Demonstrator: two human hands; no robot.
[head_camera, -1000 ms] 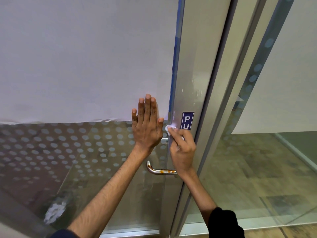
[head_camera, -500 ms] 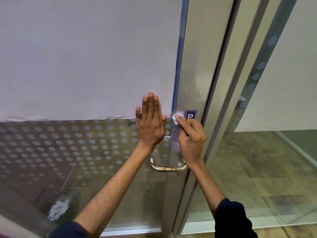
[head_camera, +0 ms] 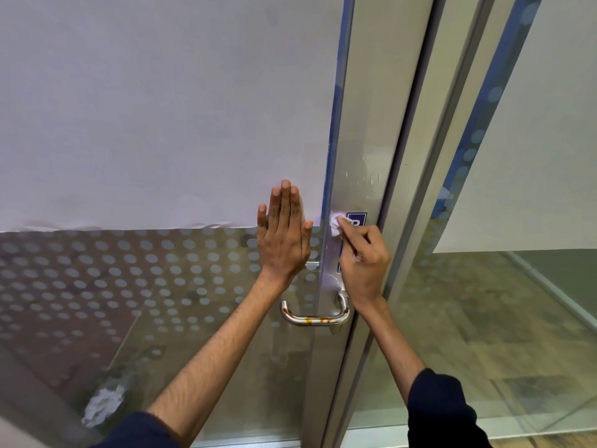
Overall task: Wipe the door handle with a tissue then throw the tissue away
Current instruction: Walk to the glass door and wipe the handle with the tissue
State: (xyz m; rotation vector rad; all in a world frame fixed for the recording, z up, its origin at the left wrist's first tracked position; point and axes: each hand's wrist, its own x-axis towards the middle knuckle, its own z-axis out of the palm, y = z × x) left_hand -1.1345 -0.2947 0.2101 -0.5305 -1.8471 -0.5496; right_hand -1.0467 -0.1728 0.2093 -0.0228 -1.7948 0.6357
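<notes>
A steel door handle [head_camera: 315,319] with orange rust spots curves out from the metal door stile [head_camera: 365,124]. My right hand [head_camera: 363,263] is closed around a small white tissue [head_camera: 336,224], pressing it against the stile well above the handle's lower bar, beside a blue sign [head_camera: 358,219]. The hand hides the upper part of the handle. My left hand [head_camera: 284,240] lies flat with fingers together against the glass door [head_camera: 161,270], left of the stile, holding nothing.
White paper [head_camera: 161,108] covers the upper glass; below it the glass carries frosted dots. A second glass panel [head_camera: 517,286] stands to the right past the door frame [head_camera: 452,124]. A crumpled white wad [head_camera: 103,404] shows behind the glass at lower left.
The tissue in my right hand has moved upward along the stile, from level with the handle mount to the blue sign. My left hand stays flat on the glass.
</notes>
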